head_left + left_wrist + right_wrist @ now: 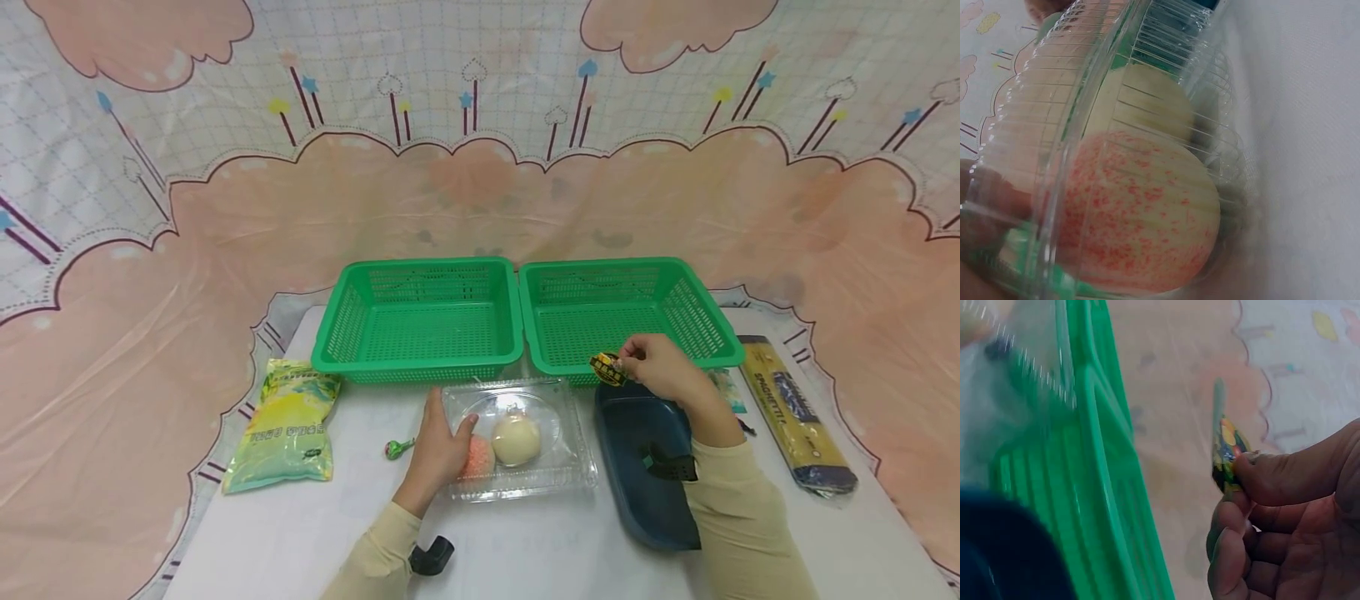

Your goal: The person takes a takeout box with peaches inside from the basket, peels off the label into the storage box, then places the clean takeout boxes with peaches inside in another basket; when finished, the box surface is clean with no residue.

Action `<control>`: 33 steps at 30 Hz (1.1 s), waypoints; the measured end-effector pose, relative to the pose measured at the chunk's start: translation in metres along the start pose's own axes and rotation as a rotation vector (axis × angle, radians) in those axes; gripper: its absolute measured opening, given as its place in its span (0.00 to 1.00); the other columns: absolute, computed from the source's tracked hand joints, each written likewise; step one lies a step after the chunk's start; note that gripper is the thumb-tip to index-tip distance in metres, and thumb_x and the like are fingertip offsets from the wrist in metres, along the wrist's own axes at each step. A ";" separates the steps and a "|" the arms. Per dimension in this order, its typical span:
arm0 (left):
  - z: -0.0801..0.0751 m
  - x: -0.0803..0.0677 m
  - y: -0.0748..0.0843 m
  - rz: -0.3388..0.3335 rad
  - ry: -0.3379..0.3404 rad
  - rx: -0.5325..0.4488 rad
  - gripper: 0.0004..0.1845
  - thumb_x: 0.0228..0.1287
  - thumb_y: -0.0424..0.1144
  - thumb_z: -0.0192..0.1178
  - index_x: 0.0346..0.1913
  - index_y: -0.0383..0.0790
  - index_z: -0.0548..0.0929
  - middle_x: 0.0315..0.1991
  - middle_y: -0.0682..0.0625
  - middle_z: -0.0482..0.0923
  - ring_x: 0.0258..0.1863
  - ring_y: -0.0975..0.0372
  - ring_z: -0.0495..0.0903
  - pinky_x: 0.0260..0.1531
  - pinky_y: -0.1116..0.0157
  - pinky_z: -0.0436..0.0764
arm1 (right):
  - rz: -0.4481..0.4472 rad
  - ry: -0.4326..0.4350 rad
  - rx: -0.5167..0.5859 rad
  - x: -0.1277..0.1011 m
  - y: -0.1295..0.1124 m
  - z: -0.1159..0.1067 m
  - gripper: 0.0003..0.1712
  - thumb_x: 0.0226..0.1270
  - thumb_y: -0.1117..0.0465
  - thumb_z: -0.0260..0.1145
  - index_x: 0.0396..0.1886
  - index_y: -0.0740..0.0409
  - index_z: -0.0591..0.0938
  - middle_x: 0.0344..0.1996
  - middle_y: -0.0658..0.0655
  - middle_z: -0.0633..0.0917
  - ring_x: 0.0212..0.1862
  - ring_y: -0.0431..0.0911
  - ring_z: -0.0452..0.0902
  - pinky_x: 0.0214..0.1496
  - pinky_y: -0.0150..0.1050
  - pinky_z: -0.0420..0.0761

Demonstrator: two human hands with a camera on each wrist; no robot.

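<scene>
A clear plastic clamshell box [555,479] stands on the table, with a pale round bun [516,439] and a pink-speckled round bun [1141,212] inside. At its left side my left hand [442,446] holds the box, thumb over the lid. My right hand [660,364] pinches a small flat black-and-yellow piece [608,368] between thumb and finger, above the near edge of the right green basket [720,333]. What kind of thing it is cannot be made out. A dark blue tray [645,500] lies beneath the right forearm.
Another green basket [330,354] stands on the left. A yellow-green packet [285,429] and a small green lollipop [395,449] lie left of the box. At the right are a spaghetti pack [795,412] and a small packet [726,390] partly behind the right arm.
</scene>
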State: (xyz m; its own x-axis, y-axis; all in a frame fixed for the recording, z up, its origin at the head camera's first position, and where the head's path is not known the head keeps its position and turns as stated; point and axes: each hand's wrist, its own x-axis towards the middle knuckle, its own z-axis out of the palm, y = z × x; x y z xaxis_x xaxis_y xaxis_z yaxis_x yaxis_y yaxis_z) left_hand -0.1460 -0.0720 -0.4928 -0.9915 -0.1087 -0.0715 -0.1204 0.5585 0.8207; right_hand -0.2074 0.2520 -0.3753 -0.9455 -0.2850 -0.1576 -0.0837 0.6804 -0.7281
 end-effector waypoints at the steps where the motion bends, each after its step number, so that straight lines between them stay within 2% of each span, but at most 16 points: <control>1: 0.000 0.000 0.000 0.002 -0.002 -0.001 0.44 0.77 0.41 0.58 0.82 0.25 0.45 0.82 0.25 0.46 0.81 0.34 0.49 0.79 0.38 0.54 | 0.004 -0.001 -0.009 -0.002 0.005 -0.002 0.09 0.82 0.68 0.53 0.39 0.67 0.76 0.29 0.55 0.74 0.28 0.46 0.65 0.29 0.38 0.67; 8: -0.001 -0.002 0.000 0.028 -0.012 -0.007 0.44 0.77 0.41 0.59 0.81 0.23 0.46 0.81 0.24 0.46 0.81 0.33 0.50 0.79 0.37 0.55 | 0.063 -0.055 -0.094 -0.012 0.037 -0.011 0.10 0.81 0.67 0.55 0.35 0.64 0.76 0.26 0.53 0.74 0.25 0.45 0.64 0.28 0.39 0.68; 14: -0.002 -0.002 -0.001 0.020 -0.023 -0.006 0.44 0.78 0.41 0.58 0.82 0.25 0.45 0.81 0.24 0.46 0.81 0.33 0.50 0.79 0.37 0.55 | 0.083 -0.117 -0.092 -0.010 0.056 -0.001 0.11 0.79 0.69 0.53 0.32 0.63 0.76 0.26 0.53 0.74 0.24 0.45 0.61 0.29 0.40 0.65; 21: 0.001 -0.002 -0.002 0.018 -0.029 -0.006 0.43 0.78 0.41 0.58 0.81 0.24 0.46 0.81 0.25 0.47 0.81 0.34 0.50 0.79 0.38 0.55 | 0.133 -0.128 -0.180 -0.010 0.071 0.011 0.10 0.71 0.71 0.54 0.32 0.65 0.80 0.26 0.55 0.77 0.26 0.46 0.64 0.30 0.39 0.66; 24: 0.000 -0.002 -0.001 0.014 -0.033 -0.003 0.43 0.78 0.41 0.58 0.81 0.24 0.46 0.81 0.25 0.46 0.81 0.34 0.50 0.79 0.38 0.55 | 0.130 -0.147 -0.190 -0.008 0.077 0.014 0.10 0.70 0.71 0.55 0.29 0.64 0.80 0.25 0.54 0.78 0.25 0.45 0.65 0.29 0.38 0.67; 28: -0.001 0.000 -0.001 0.015 -0.030 -0.001 0.43 0.78 0.42 0.57 0.81 0.25 0.46 0.81 0.25 0.46 0.81 0.34 0.50 0.79 0.38 0.55 | 0.109 -0.183 -0.215 -0.003 0.085 0.018 0.15 0.69 0.71 0.56 0.22 0.59 0.77 0.19 0.50 0.73 0.22 0.41 0.61 0.27 0.36 0.65; 33: -0.002 0.002 -0.001 0.022 -0.024 -0.004 0.44 0.78 0.41 0.58 0.82 0.26 0.45 0.82 0.26 0.47 0.81 0.34 0.51 0.79 0.38 0.55 | 0.094 -0.239 -0.245 0.006 0.091 0.027 0.26 0.66 0.74 0.53 0.11 0.46 0.64 0.12 0.43 0.58 0.19 0.38 0.46 0.25 0.33 0.53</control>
State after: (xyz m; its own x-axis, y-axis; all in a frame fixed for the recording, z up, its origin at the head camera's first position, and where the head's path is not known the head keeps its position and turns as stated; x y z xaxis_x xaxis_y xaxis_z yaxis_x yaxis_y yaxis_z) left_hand -0.1475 -0.0745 -0.4926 -0.9948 -0.0764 -0.0672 -0.0985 0.5572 0.8246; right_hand -0.2119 0.2940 -0.4601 -0.8547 -0.3436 -0.3891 -0.1004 0.8448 -0.5255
